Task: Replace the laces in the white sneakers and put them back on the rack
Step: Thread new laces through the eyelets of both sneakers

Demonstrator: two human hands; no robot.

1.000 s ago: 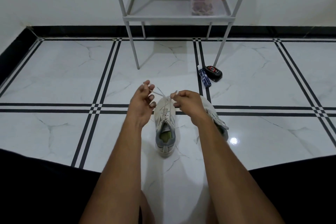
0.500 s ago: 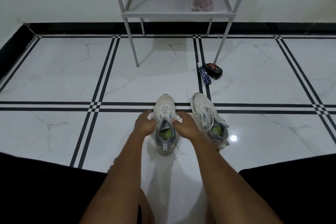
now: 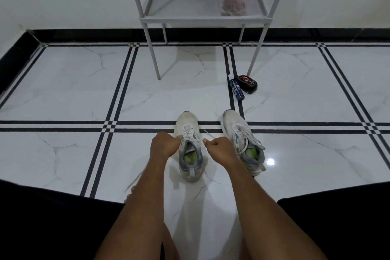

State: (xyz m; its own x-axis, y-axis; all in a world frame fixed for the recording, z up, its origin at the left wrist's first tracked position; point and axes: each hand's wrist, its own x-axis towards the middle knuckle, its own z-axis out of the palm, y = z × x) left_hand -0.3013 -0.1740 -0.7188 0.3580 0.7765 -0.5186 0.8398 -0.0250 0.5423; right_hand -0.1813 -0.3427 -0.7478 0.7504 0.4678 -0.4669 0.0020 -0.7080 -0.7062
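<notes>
Hands have dropped from up over the toe to either side of the left sneaker (image 3: 188, 143) on the floor. Left hand (image 3: 163, 143) and right hand (image 3: 219, 148) each pinch a lace end (image 3: 205, 132), pulled outward. Looks like tightening; the rack (image 3: 202, 19) comes later.

no legible text, markings on blue tube (image 3: 237, 89) and black case (image 3: 247, 83) too small to read
</notes>
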